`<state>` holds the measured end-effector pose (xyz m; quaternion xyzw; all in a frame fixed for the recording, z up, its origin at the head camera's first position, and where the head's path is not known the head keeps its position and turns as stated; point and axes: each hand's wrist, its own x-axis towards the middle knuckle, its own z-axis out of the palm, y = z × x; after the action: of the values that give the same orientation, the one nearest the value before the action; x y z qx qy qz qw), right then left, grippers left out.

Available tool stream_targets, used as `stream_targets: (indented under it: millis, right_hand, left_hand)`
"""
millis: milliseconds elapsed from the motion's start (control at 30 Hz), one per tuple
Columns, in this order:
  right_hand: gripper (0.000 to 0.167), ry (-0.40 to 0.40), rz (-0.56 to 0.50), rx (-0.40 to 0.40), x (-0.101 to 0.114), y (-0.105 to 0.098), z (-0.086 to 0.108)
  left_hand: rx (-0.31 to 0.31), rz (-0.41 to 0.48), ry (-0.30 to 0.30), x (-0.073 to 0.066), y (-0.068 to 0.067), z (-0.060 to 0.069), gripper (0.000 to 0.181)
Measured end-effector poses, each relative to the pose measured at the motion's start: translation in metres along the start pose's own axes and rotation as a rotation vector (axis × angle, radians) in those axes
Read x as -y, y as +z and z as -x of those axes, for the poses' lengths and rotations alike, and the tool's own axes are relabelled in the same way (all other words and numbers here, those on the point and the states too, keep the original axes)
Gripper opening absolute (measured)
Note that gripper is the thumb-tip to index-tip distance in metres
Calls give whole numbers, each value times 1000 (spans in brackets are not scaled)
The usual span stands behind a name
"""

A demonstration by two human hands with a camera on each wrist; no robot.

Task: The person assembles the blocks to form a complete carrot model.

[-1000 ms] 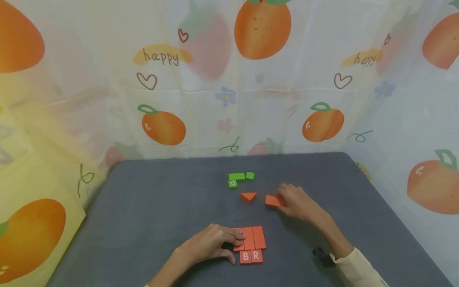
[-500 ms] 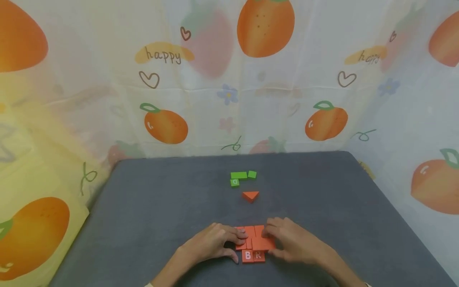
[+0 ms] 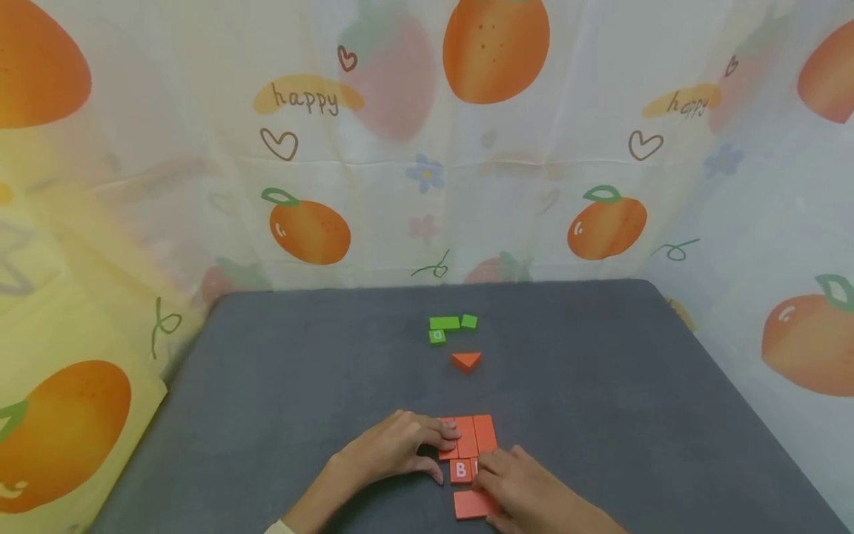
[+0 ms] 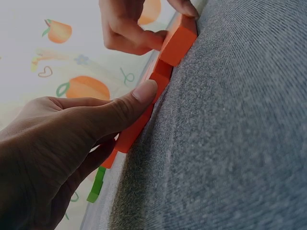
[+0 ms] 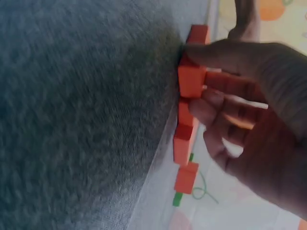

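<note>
In the head view, my left hand (image 3: 396,449) lies at the left end of three upright orange-red rectangular blocks (image 3: 485,434), its fingertips resting on the leftmost one and its thumb held apart. Below that row sits a square block lettered B (image 3: 460,471); the block beside it is mostly covered by my right hand (image 3: 527,489). That hand pinches an orange-red rectangular block (image 3: 472,505) lying crosswise just below the lettered pair. The right wrist view shows the thumb on one end of this held block (image 5: 191,80) and fingers behind it.
Farther back on the grey tabletop (image 3: 300,371) lies an orange-red triangular block (image 3: 466,361). Beyond it are a long green block (image 3: 444,323), a small green cube (image 3: 469,322) and a lettered green cube (image 3: 437,337). A fruit-print cloth (image 3: 400,185) hangs behind the table.
My right hand has brought the rectangular block from the right of the triangle, over the upright row, down to below the lettered blocks. My left hand has stayed in place.
</note>
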<state>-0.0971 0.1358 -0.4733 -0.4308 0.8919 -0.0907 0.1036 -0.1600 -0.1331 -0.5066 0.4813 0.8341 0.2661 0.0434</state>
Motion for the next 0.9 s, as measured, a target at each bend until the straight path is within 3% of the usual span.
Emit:
stream_targets:
  millis: [100, 267, 567, 900]
  right_hand:
    - [36, 10, 84, -51, 2, 2, -2]
    - [49, 48, 61, -79, 6, -1, -7]
    - [54, 140, 92, -91, 11, 1, -18]
    - [61, 177, 72, -100, 8, 0, -19]
  left_hand:
    - [5, 4, 1, 0, 0, 0, 45]
    - [2, 6, 4, 0, 0, 0, 44]
    - [-12, 3, 7, 0, -1, 0, 45]
    - [-14, 10, 9, 0, 0, 0, 45]
